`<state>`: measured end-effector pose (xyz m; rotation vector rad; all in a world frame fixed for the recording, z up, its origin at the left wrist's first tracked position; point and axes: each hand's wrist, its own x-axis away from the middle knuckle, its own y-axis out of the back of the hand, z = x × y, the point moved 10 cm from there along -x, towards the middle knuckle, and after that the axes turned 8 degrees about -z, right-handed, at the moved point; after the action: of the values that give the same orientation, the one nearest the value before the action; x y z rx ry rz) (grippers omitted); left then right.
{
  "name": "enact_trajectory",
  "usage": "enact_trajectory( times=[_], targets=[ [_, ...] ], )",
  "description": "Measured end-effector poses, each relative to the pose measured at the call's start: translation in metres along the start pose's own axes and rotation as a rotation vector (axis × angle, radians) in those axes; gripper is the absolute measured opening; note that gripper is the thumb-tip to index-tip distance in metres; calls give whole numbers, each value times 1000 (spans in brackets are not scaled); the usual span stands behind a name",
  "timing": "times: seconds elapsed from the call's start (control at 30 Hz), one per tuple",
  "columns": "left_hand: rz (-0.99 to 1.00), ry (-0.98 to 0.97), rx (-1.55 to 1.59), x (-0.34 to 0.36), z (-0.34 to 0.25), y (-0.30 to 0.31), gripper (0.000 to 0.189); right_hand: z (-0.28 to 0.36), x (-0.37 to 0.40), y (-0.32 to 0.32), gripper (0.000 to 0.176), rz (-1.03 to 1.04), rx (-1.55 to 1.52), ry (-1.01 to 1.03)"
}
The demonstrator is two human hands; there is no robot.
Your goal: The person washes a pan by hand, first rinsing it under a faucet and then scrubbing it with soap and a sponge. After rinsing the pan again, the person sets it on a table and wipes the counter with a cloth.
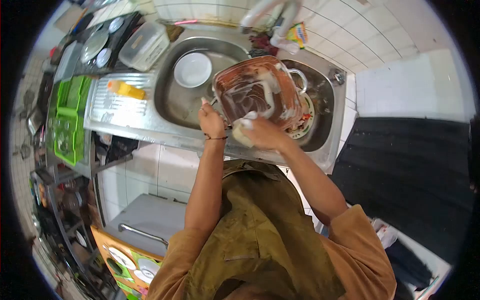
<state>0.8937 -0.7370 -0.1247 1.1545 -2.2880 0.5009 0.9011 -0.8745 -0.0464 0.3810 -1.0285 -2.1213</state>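
A large rectangular pan [260, 90], reddish brown inside and streaked with white suds, is tilted over the divider and right basin of the sink. My left hand [212, 122] is closed at the pan's left edge, by its handle. Closed around a pale, sudsy sponge [242, 134], my right hand [262, 132] is at the pan's near edge. Under the pan's right side, a plate with food scraps [307, 121] lies in the right basin. A white bowl [193, 70] sits in the left basin.
A yellow soap bottle [127, 90] lies on the ribbed drainboard [107, 107]. Behind the sink are the faucet [285, 32] and a yellow-green packet [298, 35]. To the left are a clear plastic container [145, 46] and a green rack [70, 120].
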Motion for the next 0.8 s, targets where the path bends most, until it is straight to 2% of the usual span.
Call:
enact_trajectory(
  times=[0.1,0.13,0.2,0.27,0.37,0.47,0.57,0.6,0.7,0.73,0.8],
  targets=[
    [52,-120,-103,3,-11,-7,43,-2,7,-13,33,-185,0,-157],
    [89,-70,-74,-1,-8,-10,38,-1,15,-12,32,-177,61,-159],
    [144,-33,-98,-4,-7,-12,40,-2,30,-10,30,-144,175,-153],
    [135,-20,-169,-7,-9,-8,41,-2,44,7,25,-40,350,12],
    [246,-3,-219,-16,-17,-4,41,-40,73,45,23,60,528,278],
    [181,-51,-240,-27,-16,0,39,-61,78,67,25,-40,686,258],
    [143,-136,-332,-30,-18,4,43,-32,77,37,28,8,656,335],
    [133,-160,-366,-33,-18,7,45,-27,78,28,33,86,587,267],
    [163,-279,-614,-28,-31,11,47,-45,84,44,33,593,437,-27],
    [156,-545,-762,-55,-18,12,46,-63,83,46,32,383,396,204],
    [158,-468,-742,-46,-21,9,44,-56,63,51,28,596,592,57]
  ],
)
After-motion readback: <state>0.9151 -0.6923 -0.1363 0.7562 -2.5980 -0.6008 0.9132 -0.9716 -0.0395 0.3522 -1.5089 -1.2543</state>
